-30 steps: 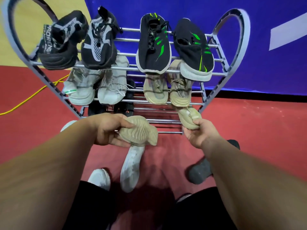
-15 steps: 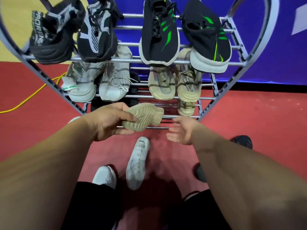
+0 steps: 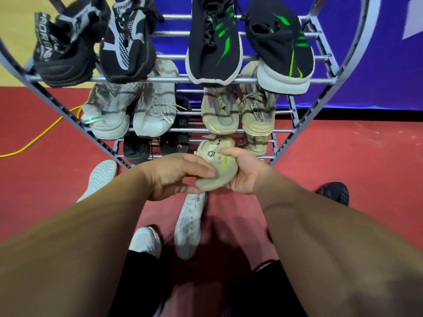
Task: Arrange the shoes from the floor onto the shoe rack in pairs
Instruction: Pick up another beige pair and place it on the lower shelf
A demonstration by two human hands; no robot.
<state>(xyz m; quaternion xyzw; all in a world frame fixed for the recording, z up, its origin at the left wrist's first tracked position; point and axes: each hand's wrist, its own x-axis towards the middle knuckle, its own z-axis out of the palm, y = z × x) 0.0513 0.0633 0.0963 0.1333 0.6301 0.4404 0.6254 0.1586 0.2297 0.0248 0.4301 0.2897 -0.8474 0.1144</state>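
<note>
Mostly, our forearms block the lower view. Left hand (image 3: 174,177) and right hand (image 3: 245,177) both grip the olive-beige shoe (image 3: 217,170), with fingers curled round it from either side. Its near end is buried under our palms, and we cannot tell whether it touches the shoe rack (image 3: 169,78).

- Just beyond the right fingers: a similar beige shoe (image 3: 255,144) on the bottom rails, half hidden by the tier above.
- Beyond the left fingers: black shoes (image 3: 135,149) on the same tier, dim and hard to read.
- Below the fingers: a white shoe (image 3: 188,227) on the red floor (image 3: 343,156).
- Left of the left wrist: a white sole (image 3: 100,177), partly cut off by the forearm.
- Right of the right wrist: a dark shoe (image 3: 334,193).
</note>
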